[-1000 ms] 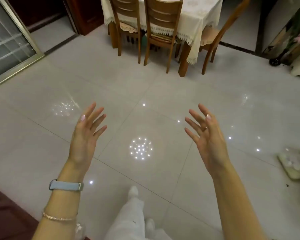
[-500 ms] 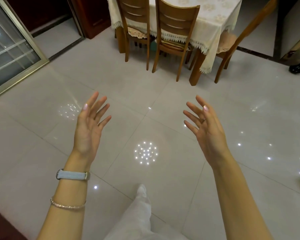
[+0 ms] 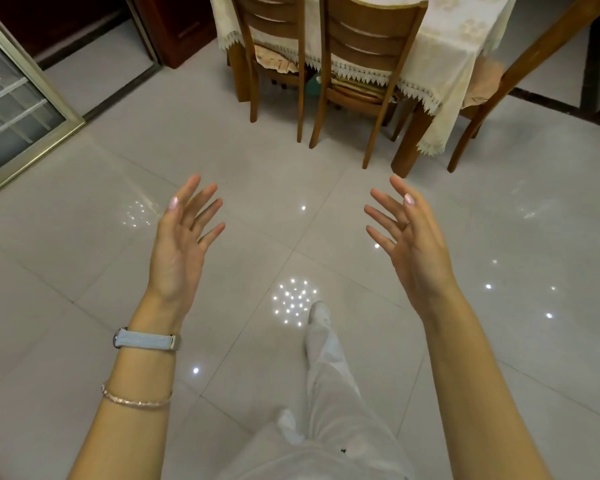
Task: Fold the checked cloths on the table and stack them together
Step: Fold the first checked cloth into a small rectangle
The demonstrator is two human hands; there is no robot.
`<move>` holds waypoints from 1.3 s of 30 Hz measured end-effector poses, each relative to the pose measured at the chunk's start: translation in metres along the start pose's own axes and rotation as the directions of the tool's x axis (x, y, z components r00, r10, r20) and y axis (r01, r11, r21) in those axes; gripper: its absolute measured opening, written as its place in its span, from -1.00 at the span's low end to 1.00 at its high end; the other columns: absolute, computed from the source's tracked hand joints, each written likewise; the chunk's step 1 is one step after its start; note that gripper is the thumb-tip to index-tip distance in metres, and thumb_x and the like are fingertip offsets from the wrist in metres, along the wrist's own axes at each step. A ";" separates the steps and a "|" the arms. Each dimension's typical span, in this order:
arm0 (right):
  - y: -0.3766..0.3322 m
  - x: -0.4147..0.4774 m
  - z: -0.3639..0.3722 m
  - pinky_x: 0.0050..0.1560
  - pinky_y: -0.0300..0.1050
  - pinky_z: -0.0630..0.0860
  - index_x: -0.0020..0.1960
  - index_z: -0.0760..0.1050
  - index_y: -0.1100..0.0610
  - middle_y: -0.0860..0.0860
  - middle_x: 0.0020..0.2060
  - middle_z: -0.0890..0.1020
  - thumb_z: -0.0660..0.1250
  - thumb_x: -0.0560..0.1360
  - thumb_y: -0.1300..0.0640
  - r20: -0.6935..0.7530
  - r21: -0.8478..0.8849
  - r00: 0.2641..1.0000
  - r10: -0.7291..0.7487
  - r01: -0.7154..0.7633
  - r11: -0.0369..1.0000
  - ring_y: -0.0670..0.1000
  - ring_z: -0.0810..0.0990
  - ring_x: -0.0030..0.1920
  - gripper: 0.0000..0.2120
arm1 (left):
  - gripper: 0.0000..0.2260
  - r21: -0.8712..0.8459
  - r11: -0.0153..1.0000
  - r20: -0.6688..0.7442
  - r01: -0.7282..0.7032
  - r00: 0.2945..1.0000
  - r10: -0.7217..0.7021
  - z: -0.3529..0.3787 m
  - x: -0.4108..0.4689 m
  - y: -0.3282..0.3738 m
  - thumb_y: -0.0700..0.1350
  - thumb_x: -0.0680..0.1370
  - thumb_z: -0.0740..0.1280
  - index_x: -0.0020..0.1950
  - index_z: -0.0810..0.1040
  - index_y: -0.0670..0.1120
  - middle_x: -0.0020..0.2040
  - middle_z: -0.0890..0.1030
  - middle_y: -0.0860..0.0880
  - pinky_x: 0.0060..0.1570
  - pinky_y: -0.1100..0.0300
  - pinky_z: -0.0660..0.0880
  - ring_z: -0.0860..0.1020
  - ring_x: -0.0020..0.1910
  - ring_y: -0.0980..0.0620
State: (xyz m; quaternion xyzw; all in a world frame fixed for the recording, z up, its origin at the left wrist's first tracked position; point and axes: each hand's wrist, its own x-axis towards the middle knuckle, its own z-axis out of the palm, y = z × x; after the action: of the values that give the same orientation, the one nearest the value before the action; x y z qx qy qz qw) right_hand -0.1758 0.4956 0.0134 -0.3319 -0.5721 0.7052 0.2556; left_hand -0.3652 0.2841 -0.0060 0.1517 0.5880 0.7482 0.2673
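1. Both arms reach forward over the tiled floor (image 3: pixel 84 258), bare to the elbow, palms turned toward each other.
2. The left hand (image 3: pixel 179 247) is raised with fingers spread and pointing up and ahead; its grip is apart and holds nothing. A pale blue watch band (image 3: pixel 146 341) sits at the wrist, and a thin gold bracelet (image 3: pixel 136 401) lies further down the forearm.
3. The right hand (image 3: pixel 413 244) mirrors it, fingers fanned and slightly curled, grip likewise apart and empty. A ring shows on one finger.
4. Between the arms, a leg in light trousers (image 3: pixel 326 393) is stepped forward on the floor.
5. Ahead stands the table (image 3: pixel 413 140), draped in a cream lace-edged tablecloth (image 3: pixel 440 46), with two wooden chairs (image 3: pixel 364 64) pushed in at its near side and a third at the right.
6. No checked cloths can be made out; most of the table top is cut off by the upper edge of the view.
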 end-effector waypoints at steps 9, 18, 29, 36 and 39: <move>-0.043 0.192 0.002 0.39 0.11 0.43 0.40 0.40 -0.12 -0.08 0.30 0.56 0.08 0.67 -0.05 0.104 -0.039 0.994 -0.014 0.018 0.999 -0.07 0.56 0.28 -0.67 | -0.57 -0.009 0.998 -0.090 -0.068 0.994 0.066 0.059 0.167 0.012 0.07 0.68 -0.05 0.51 0.32 0.01 0.41 0.48 0.01 0.40 -0.07 0.33 0.45 0.39 0.03; -0.082 0.342 0.022 0.39 0.11 0.41 0.37 0.43 -0.15 -0.09 0.29 0.58 0.09 0.67 -0.06 0.179 -0.038 0.984 -0.017 0.024 0.999 -0.07 0.56 0.28 -0.69 | -0.56 0.013 0.995 -0.108 -0.103 0.989 0.103 0.087 0.305 0.031 0.07 0.67 -0.04 0.51 0.30 0.01 0.42 0.47 0.01 0.41 -0.08 0.31 0.44 0.40 0.04; -0.111 0.547 0.087 0.39 0.12 0.42 0.41 0.42 -0.10 -0.06 0.30 0.58 0.11 0.66 -0.05 0.179 -0.023 0.983 -0.046 0.051 0.998 -0.06 0.57 0.29 -0.66 | -0.56 0.003 0.991 -0.105 -0.135 0.985 0.134 0.086 0.529 0.050 0.07 0.67 -0.04 0.52 0.30 0.00 0.42 0.48 0.01 0.42 -0.09 0.31 0.45 0.39 0.05; -0.133 0.667 0.127 0.41 0.13 0.39 0.41 0.41 -0.09 -0.04 0.30 0.58 0.10 0.67 -0.03 0.159 0.016 0.985 -0.068 0.066 0.998 -0.05 0.56 0.29 -0.65 | -0.54 0.080 0.988 -0.031 -0.135 0.990 0.138 0.084 0.669 0.076 0.09 0.64 -0.02 0.51 0.30 0.01 0.42 0.47 0.03 0.43 -0.12 0.30 0.44 0.40 0.04; -0.141 0.715 0.144 0.41 0.13 0.39 0.42 0.40 -0.07 -0.03 0.30 0.58 0.10 0.67 -0.03 0.158 0.029 0.985 -0.072 0.068 0.997 -0.04 0.56 0.30 -0.65 | -0.54 0.095 0.986 -0.014 -0.137 0.990 0.139 0.083 0.718 0.083 0.09 0.64 -0.02 0.51 0.30 0.01 0.42 0.47 0.04 0.42 -0.10 0.31 0.44 0.40 0.05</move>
State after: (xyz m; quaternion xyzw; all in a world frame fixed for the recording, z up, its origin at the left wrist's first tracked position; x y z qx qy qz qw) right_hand -0.7514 0.9633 0.0431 -0.2510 -0.5935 0.7268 0.2377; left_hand -0.9212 0.7524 0.0329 0.1968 0.6132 0.7381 0.2013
